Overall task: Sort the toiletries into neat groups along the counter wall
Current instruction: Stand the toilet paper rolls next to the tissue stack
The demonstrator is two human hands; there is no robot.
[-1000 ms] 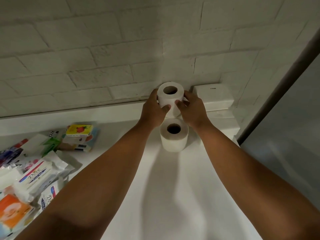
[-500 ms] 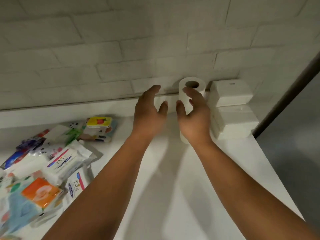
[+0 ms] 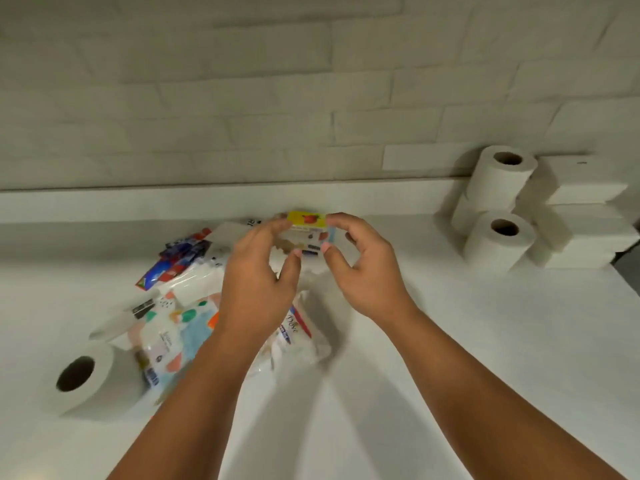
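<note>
A small stack of soap boxes, the top one yellow with a red fruit picture, sits near the counter wall at centre. My left hand and my right hand pinch it from either side, thumbs at its near edge. A mixed pile of wipes and soap packets lies under my left forearm, with red-and-blue toothpaste tubes behind it. Three toilet rolls stand grouped against the wall at the right, one on top of another. A loose toilet roll lies on its side at the left.
Stacked white tissue boxes fill the right corner beside the rolls. The white counter has a raised ledge along the brick wall. The counter's right edge drops off past the boxes.
Both hands let go of the stacked toilet roll at the right and moved left to the soap boxes, which they now hold. The view swung left, showing the loose roll.
</note>
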